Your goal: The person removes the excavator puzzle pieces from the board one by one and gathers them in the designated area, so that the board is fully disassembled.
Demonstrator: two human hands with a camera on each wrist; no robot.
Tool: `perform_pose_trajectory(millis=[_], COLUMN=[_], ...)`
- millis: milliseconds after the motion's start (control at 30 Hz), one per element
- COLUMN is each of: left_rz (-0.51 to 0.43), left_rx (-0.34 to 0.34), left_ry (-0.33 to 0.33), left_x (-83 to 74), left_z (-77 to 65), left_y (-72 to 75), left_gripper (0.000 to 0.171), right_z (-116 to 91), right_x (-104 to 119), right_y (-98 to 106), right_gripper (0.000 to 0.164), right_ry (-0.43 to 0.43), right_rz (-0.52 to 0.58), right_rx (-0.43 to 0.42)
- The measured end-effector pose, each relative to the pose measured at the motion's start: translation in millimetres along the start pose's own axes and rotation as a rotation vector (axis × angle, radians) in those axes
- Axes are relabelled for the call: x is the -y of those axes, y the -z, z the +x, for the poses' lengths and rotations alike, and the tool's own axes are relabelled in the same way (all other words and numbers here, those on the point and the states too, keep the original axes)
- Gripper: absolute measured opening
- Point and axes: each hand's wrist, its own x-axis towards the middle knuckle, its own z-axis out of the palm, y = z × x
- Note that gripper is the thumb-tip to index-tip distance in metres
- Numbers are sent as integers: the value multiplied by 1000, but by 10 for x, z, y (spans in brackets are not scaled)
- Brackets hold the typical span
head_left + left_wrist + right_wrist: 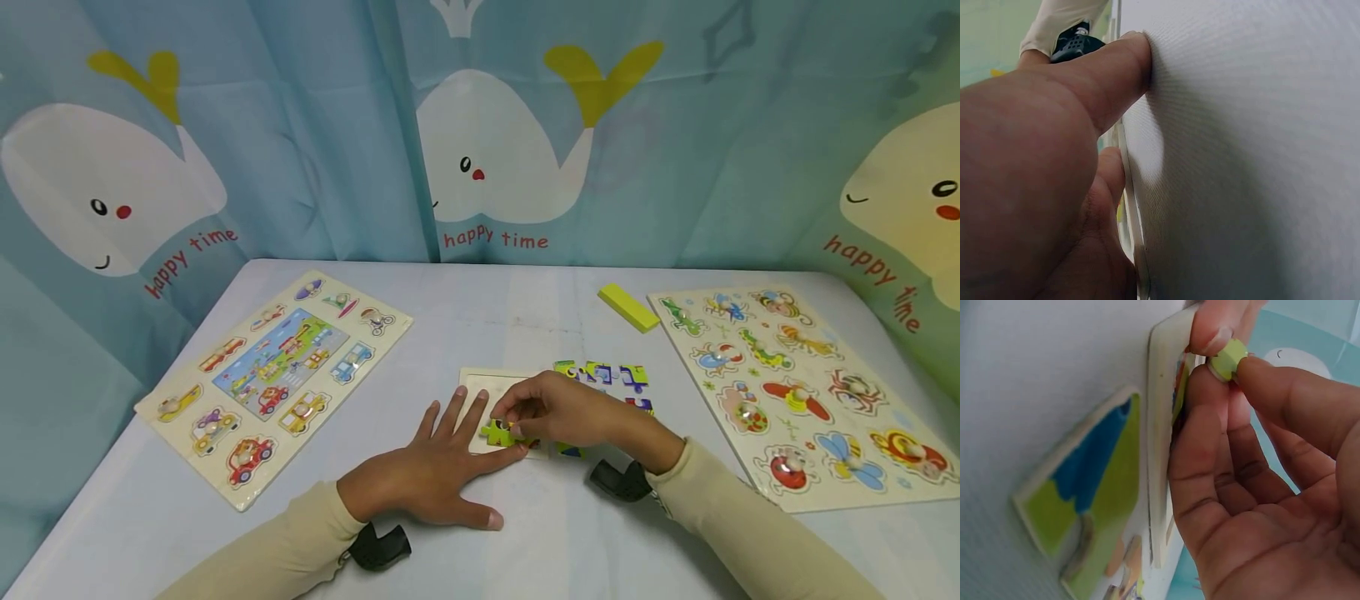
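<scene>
My right hand (pixel 566 408) pinches a green jigsaw piece (pixel 495 433) between thumb and fingers, over a small pale wooden puzzle tray (pixel 480 373). In the right wrist view the piece (pixel 1229 360) sits at the fingertips, close to the tray's edge (pixel 1159 437). Fingers spread, my left hand (pixel 435 475) lies flat, its fingertips at the tray's left side and its thumb on the table. The left wrist view shows that thumb (pixel 1119 69) large, against the white cloth. Part of the tray is hidden under the hands.
Loose jigsaw pieces (pixel 633 377) lie right of the tray, with a blue-and-green one (pixel 1107 469) nearest the right wrist. A vehicle knob puzzle board (pixel 300 442) rests at left, an insect board (pixel 720 400) at right. Behind the tray lies a yellow block (pixel 628 307). A whale-print curtain (pixel 337 167) hangs behind the table.
</scene>
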Motion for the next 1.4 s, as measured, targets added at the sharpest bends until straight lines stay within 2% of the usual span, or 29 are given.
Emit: perform_pose_trajectory(millis=[200,733,1233,1400], left_rz=[-4,-29,-25,-13], left_rx=[3,5,2,-3], left_ry=[-2,4,10,14], left_x=[7,25,-2,8], left_z=[3,-25,1,-1], left_y=[-5,7,-7,-7], left_gripper=[75,75,75,76], right_z=[1,-41,-237,-340], right_x=[-18,-31,-78,-131], right_y=[6,131,299,353], right_gripper=[16,19,20,19], right_ry=[-14,23,22,-13], right_rz=[15,-4,-39,-57], right_rx=[-20,-76,-112,-110])
